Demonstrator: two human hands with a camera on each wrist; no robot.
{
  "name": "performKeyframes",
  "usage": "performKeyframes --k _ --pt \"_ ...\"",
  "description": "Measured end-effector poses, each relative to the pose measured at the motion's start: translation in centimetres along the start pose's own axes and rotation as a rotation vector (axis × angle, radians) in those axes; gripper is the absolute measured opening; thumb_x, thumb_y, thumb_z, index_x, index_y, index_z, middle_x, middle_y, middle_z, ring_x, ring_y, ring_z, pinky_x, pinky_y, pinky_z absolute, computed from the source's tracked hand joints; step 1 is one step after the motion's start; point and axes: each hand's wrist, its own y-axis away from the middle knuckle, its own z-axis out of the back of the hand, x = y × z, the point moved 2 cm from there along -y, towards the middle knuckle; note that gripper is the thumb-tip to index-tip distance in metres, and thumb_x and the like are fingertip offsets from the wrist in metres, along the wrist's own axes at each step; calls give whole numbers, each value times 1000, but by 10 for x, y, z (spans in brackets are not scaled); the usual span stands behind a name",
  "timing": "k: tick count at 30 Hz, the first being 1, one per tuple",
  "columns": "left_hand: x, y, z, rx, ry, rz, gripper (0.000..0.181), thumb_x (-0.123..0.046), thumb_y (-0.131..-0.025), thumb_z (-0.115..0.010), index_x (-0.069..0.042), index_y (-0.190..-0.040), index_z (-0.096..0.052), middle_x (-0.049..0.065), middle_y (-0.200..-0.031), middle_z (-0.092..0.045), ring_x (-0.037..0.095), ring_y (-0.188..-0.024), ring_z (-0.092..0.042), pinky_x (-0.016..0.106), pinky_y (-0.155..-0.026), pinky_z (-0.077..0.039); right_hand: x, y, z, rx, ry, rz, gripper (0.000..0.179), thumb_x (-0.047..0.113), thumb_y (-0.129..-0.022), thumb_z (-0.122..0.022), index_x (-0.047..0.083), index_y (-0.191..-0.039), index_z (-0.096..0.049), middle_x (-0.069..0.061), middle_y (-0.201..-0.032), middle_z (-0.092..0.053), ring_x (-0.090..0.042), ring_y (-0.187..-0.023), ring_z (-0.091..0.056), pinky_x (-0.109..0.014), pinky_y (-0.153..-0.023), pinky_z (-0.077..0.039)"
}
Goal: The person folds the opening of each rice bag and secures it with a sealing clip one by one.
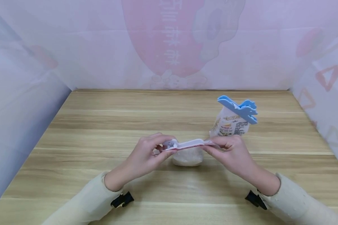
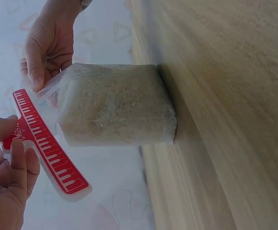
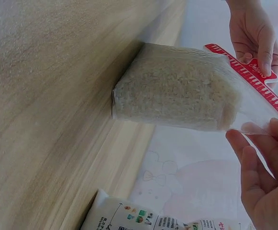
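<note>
A clear plastic bag of rice (image 1: 187, 158) stands upright on the table, its loose top drawn up above the rice. My left hand (image 1: 147, 151) pinches the middle handle of a red and white bag clip (image 2: 52, 153) printed with piano keys. In the head view the clip lies across the top of the bag. My right hand (image 1: 234, 153) pinches a corner of the clear plastic top, close to the clip's right end. Seen from the right wrist, the bag's flat top (image 3: 258, 112) stretches between the rice and my right fingers.
Behind my right hand stands a white printed packet (image 1: 228, 125), its top folded under a blue clip (image 1: 239, 109). The wooden table (image 1: 101, 125) meets pale printed cloth walls (image 1: 101, 47) at the back and sides.
</note>
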Motion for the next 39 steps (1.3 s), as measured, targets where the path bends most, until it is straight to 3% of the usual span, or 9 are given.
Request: performKeyframes --k 6,10,17,30,39 --pt "-3 -4 -3 -3 3 -22 23 -5 -85 -77 -1 -108 -72 5 -88 -70 7 -75 -58 20 -65 -56 1 0 0 11 9 -2 3 -1 -82 -77 2 -82 -78 -6 -74 -76 2 -63 -55 -15 -50 -42" --pt "-8 -7 -4 -5 5 -39 24 -4 -85 -77 -1 -108 -72 6 -91 -71 9 -76 -59 20 -65 -56 2 -1 0 22 19 -18 6 -1 -82 -77 5 -81 -79 -5 -74 -76 0 -62 -54 -16 -48 -40" --pt "-14 -14 -8 2 10 -60 24 -6 -86 -76 -1 -109 -71 7 -95 -72 9 -77 -60 19 -65 -56 3 -1 -1 29 38 -26 12 -6 -79 -77 4 -86 -80 -7 -83 -78 4 -75 -65 -14 -65 -52" --pt "-16 -15 -10 -7 5 -74 22 -7 -85 -77 -2 -107 -72 6 -90 -71 9 -75 -59 18 -64 -56 2 0 -1 26 34 -17 12 -6 -78 -78 3 -85 -80 -8 -81 -78 4 -72 -62 -14 -61 -51" --pt "-25 -23 -7 40 -40 -104 20 -7 -87 -76 -1 -105 -71 8 -94 -73 10 -76 -64 14 -65 -55 4 -1 -4 33 10 5 14 -7 -77 -79 0 -89 -79 -9 -84 -78 5 -79 -66 -13 -68 -55"
